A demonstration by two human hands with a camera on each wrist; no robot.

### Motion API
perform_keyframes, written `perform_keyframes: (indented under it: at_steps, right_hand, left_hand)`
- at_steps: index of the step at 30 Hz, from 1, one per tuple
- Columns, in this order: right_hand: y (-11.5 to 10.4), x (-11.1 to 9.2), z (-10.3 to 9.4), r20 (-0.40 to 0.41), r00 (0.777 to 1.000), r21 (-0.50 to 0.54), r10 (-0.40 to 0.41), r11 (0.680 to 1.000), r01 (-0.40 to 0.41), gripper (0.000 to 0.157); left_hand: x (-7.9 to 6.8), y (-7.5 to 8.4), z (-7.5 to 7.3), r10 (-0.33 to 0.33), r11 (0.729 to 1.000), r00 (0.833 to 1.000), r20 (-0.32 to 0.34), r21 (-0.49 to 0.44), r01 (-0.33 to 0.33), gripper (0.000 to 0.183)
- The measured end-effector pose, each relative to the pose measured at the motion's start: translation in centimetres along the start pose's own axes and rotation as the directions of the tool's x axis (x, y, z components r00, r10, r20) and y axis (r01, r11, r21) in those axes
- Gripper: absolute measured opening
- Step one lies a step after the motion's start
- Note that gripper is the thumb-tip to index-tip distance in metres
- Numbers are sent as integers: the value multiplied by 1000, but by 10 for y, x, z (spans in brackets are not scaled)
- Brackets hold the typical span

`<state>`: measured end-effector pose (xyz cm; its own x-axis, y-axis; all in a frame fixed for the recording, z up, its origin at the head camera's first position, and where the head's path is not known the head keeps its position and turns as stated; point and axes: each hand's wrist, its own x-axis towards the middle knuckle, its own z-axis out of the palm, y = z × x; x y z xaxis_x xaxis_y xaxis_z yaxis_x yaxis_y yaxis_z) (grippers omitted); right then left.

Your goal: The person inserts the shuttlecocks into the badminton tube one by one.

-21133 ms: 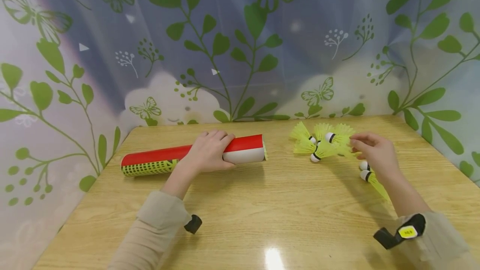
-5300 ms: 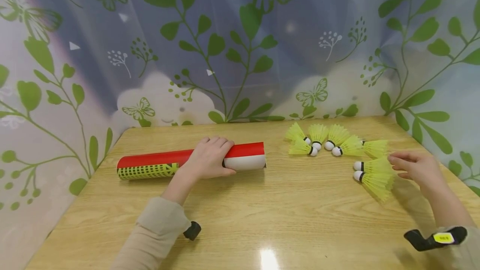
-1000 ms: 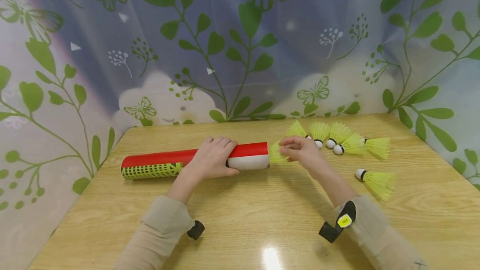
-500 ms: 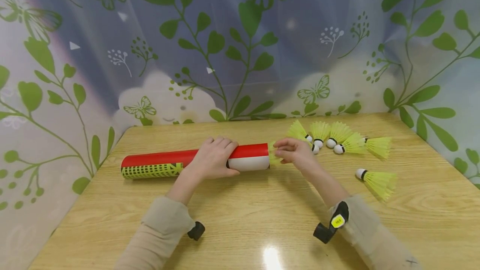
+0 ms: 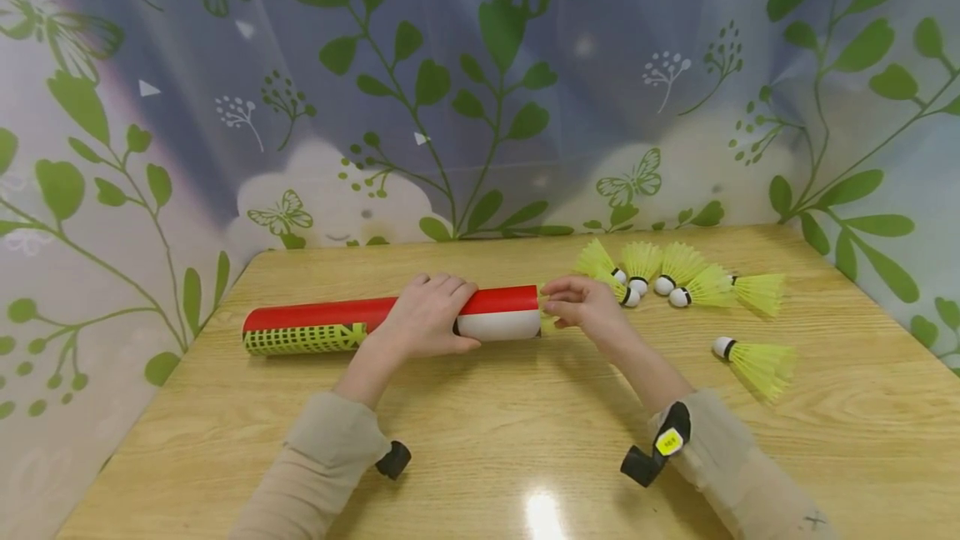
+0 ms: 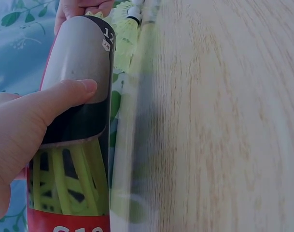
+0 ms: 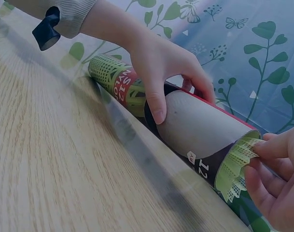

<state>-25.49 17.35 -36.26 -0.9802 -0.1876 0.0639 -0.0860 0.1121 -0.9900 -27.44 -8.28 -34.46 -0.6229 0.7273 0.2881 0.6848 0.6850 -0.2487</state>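
Observation:
A red, white and yellow-green shuttlecock tube (image 5: 322,325) lies sideways on the table, its mouth facing right. My left hand (image 5: 423,315) grips it from above, and the left wrist view shows the thumb (image 6: 81,89) across its pale band. At the mouth, my right hand (image 5: 588,307) pinches the skirt rim of a yellow shuttlecock (image 7: 236,169). Most of that shuttlecock is inside the tube; only the rim of its skirt sticks out, and its cork is hidden. Behind the right hand lies a cluster of yellow shuttlecocks (image 5: 678,267) with white corks.
A single shuttlecock (image 5: 757,361) lies apart on the right, cork toward the left. The wooden table (image 5: 480,432) runs back to a curtain (image 5: 570,107) printed with leaves and butterflies. Each wrist wears a black camera mount (image 5: 641,461).
Over five seconds, my right hand has carried one shuttlecock from the right-hand pair to the tube. In the last second it slid left, deeper into the mouth. My left hand stays on the tube.

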Motion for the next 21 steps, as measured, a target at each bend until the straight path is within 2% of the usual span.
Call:
perform_keyframes:
  at_steps: [14,16,21]
  right_hand:
    - [1,0,5,-19,1000,28,-9,1000,9,23]
    - [1,0,5,-26,1000,11,-5,1000,5,23]
    - [2,-1,2,-35,999,-112,1,994,-5,20]
  left_hand:
    - [1,0,0,2,1000,1000,-30,-11,-3,69]
    - [1,-1,1,3,1000,999,-38,-12,-3,69]
    - [1,-1,1,6,1000,999,-45,1,-6,69]
